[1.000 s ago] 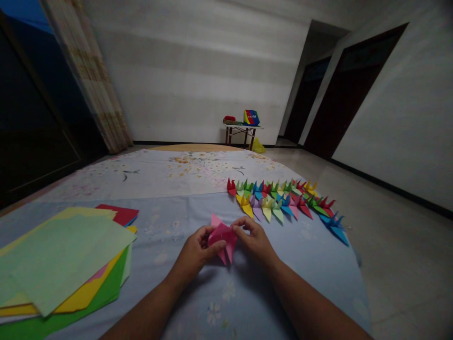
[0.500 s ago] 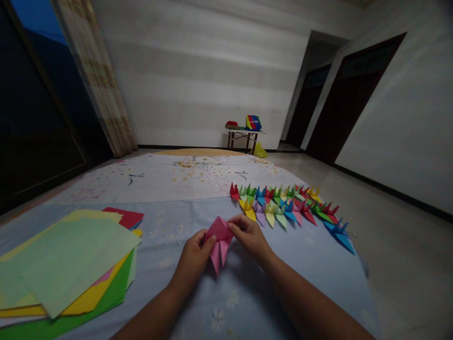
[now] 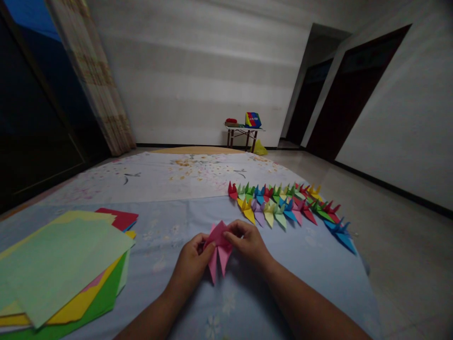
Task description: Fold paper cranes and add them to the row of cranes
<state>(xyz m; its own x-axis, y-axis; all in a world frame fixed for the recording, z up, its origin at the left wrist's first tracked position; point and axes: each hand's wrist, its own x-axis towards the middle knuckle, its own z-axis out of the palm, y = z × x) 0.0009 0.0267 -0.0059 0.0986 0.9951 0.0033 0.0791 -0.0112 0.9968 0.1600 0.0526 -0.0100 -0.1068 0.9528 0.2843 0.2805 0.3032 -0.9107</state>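
A pink folded paper piece (image 3: 218, 249) hangs between both hands just above the light blue cloth (image 3: 311, 264), two long points hanging down. My left hand (image 3: 190, 265) pinches its left edge with thumb and fingers closed. My right hand (image 3: 247, 243) grips its top right, fingers curled over the fold. Both forearms come in from the bottom edge.
A loose stack of coloured paper sheets (image 3: 56, 264), light green on top, lies at the left. Rows of several folded paper cranes (image 3: 286, 204) in many colours sit at the right. Beyond is a white floral sheet (image 3: 170, 174), a small table (image 3: 242, 132) by the wall, and dark doorways at right.
The pink piece has been turned and narrowed, its two points now hanging lower. Both hands shifted slightly nearer to me; their grip stays closed on it.
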